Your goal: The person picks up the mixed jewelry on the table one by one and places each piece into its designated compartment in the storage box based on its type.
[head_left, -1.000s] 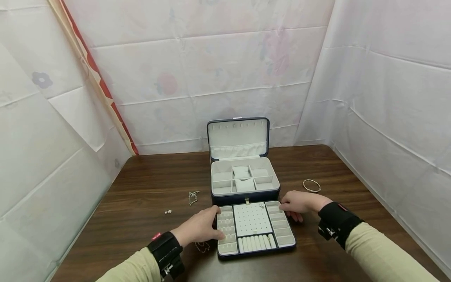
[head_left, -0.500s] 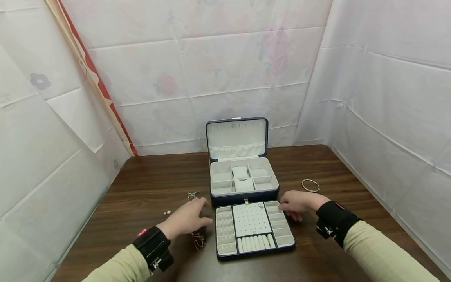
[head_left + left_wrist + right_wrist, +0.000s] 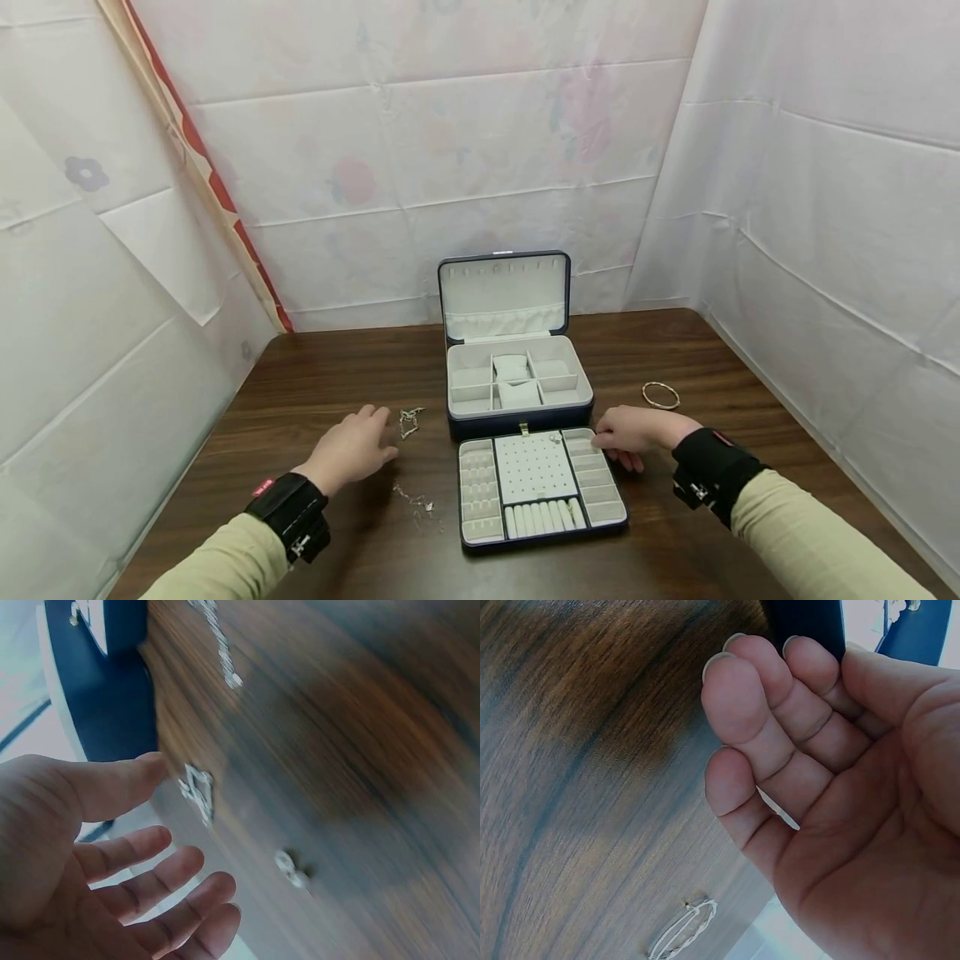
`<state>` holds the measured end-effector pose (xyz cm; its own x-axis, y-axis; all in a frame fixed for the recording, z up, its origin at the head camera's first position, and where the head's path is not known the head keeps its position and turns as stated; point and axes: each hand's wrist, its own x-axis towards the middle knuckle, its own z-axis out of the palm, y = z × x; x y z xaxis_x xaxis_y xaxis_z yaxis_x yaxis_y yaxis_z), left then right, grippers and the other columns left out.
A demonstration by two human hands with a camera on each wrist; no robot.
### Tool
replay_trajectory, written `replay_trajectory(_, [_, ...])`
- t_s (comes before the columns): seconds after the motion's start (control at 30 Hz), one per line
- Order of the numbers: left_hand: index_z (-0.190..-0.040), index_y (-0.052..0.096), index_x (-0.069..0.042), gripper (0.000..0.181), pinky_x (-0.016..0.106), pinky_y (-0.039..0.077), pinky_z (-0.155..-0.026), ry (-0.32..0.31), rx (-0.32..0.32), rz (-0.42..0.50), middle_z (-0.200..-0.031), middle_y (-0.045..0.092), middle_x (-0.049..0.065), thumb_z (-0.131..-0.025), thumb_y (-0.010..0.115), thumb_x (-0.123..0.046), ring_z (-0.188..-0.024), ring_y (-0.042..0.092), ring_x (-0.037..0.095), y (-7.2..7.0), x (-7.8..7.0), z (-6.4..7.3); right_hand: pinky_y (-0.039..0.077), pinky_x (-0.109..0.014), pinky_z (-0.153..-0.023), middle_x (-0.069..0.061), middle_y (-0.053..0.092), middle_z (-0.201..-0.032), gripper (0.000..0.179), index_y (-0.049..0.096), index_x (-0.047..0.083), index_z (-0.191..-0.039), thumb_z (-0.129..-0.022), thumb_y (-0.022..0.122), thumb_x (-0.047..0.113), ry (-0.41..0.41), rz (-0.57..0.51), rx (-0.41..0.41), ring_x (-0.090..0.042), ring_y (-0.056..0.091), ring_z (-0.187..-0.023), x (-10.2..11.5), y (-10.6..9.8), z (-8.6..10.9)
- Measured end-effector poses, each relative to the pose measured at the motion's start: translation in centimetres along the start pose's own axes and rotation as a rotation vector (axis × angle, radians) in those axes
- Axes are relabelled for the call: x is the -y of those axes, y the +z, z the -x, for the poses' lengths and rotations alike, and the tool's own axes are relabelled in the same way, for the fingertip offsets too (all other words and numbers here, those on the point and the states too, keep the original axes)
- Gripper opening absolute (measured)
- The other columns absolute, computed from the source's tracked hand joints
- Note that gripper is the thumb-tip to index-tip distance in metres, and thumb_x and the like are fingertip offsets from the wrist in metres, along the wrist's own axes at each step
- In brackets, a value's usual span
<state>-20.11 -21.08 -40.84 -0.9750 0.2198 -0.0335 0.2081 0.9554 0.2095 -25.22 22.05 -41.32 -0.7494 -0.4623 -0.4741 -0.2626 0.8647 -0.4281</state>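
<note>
Earrings point(image 3: 291, 868) lie left of the tray point(image 3: 545, 539) — my left hand point(image 3: 348, 454) just beside, fingers loosely spread, nothing held; right hand point(image 3: 636, 427) relaxed at tray's right edge. Hasty pinch could scatter them — small, loose.

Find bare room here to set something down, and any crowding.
Bare: brown wooden tabletop beyond the left hand, left of the open navy box; also beyond the round gold bangle. Crowded: right of that hand, where thin silvery chains lie.

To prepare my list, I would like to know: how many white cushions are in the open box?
2, in the box's middle column: back cushion, front cushion.
</note>
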Motion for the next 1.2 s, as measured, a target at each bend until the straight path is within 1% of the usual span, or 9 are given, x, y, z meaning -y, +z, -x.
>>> replay_trajectory(0.1, [-0.132,0.059,0.005,0.055,0.062,0.052,-0.09,-0.014,-0.012,-0.042,-0.13,0.059,0.029,-0.09,0.08,-0.023,-0.114,0.06,0.048,-0.1,0.8,0.1,0.055,-0.034,-0.054,-0.007,0.065,-0.059,0.036,0.063,0.006,-0.074,-0.106,0.054,0.019,-0.001,0.001,0.003,-0.019,0.062,-0.048,0.0,0.0,0.0])
replay_trajectory(0.17, [-0.132,0.058,0.005,0.056,0.063,0.051,-0.089,-0.02,-0.015,-0.068,-0.13,0.058,0.03,-0.088,0.08,-0.022,-0.113,0.06,0.05,0.0,1.4,0.2,0.055,-0.034,-0.055,-0.007,0.065,-0.06,0.035,0.063,0.006,-0.074,-0.106,0.055,0.019,-0.001,0.0,0.003,-0.019,0.062,-0.048,-0.1,0.0,0.0])
replay_trajectory(0.33, [-0.129,0.059,0.002,0.053,0.063,0.051,-0.083,-0.027,-0.018,-0.129,-0.126,0.058,0.027,-0.086,0.081,-0.02,-0.106,0.06,0.048,0.3,2.6,0.2,0.052,-0.032,-0.056,-0.007,0.065,-0.061,0.034,0.064,0.006,-0.076,-0.106,0.055,0.02,0.01,0.004,-0.003,-0.018,0.062,-0.05,-0.1,0.0,0.0])
replay_trajectory(0.53, [-0.125,0.06,0.0,0.048,0.061,0.052,-0.077,-0.045,-0.028,-0.14,-0.121,0.059,0.025,-0.086,0.081,-0.018,-0.1,0.06,0.045,0.8,3.5,0.2,0.052,-0.031,-0.055,-0.007,0.065,-0.061,0.034,0.064,0.005,-0.076,-0.106,0.056,0.02,0.011,0.005,-0.007,-0.019,0.062,-0.049,0.0,0.0,0.1])
replay_trajectory(0.7, [-0.127,0.06,0.002,0.046,0.063,0.052,-0.079,-0.055,-0.018,-0.153,-0.125,0.058,0.027,-0.088,0.077,-0.016,-0.105,0.059,0.049,1.1,3.9,0.2,0.053,-0.032,-0.057,-0.007,0.065,-0.061,0.034,0.064,0.005,-0.076,-0.106,0.056,0.02,0.017,0.004,-0.006,-0.019,0.062,-0.05,0.1,0.0,0.2])
replay_trajectory(0.87, [-0.131,0.058,0.005,0.045,0.064,0.051,-0.084,-0.073,0.018,-0.13,-0.128,0.056,0.031,-0.092,0.073,-0.013,-0.11,0.058,0.052,1.2,3.9,0.2,0.053,-0.033,-0.058,-0.007,0.065,-0.061,0.034,0.064,0.005,-0.076,-0.105,0.056,0.02,0.014,0.004,-0.011,-0.019,0.062,-0.05,0.0,0.1,0.2])
replay_trajectory(0.97, [-0.131,0.057,0.006,0.044,0.063,0.051,-0.087,-0.071,0.03,-0.118,-0.129,0.056,0.033,-0.093,0.071,-0.011,-0.11,0.059,0.052,1.2,4.0,0.1,0.053,-0.033,-0.058,-0.007,0.065,-0.061,0.034,0.064,0.006,-0.076,-0.106,0.056,0.021,0.013,0.003,-0.009,-0.018,0.061,-0.049,0.0,0.1,0.2])
replay_trajectory(1.07, [-0.129,0.058,0.007,0.041,0.062,0.053,-0.085,-0.061,0.025,-0.117,-0.125,0.058,0.032,-0.093,0.07,-0.008,-0.107,0.062,0.051,1.4,4.1,0.0,0.053,-0.032,-0.058,-0.007,0.065,-0.062,0.034,0.064,0.006,-0.076,-0.106,0.055,0.021,0.012,-0.003,-0.007,-0.017,0.061,-0.049,0.0,0.1,0.2])
replay_trajectory(1.2, [-0.121,0.062,0.006,0.033,0.058,0.055,-0.077,-0.037,-0.002,-0.132,-0.113,0.061,0.027,-0.092,0.071,-0.005,-0.097,0.064,0.046,1.6,4.3,0.0,0.053,-0.032,-0.058,-0.007,0.065,-0.062,0.034,0.063,0.005,-0.076,-0.106,0.055,0.02,0.009,-0.008,-0.01,-0.017,0.061,-0.049,0.0,0.1,0.2])
